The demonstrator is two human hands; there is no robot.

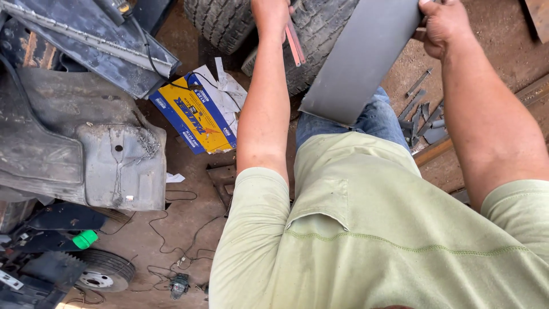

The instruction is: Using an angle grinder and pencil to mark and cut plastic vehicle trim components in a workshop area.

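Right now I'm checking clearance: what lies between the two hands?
In the head view, the grey metal sheet spans from the right hand toward the left hand, with red-handled snips and a tyre behind.

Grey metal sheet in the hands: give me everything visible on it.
The grey sheet is a flat, plain, matte panel, seemingly thin sheet metal, with straight cut edges and no visible holes or bends. It is held tilted above the person's lap, lower corner near the jeans, in front of a tyre. The right hand grips its upper right edge; its top runs out of view.
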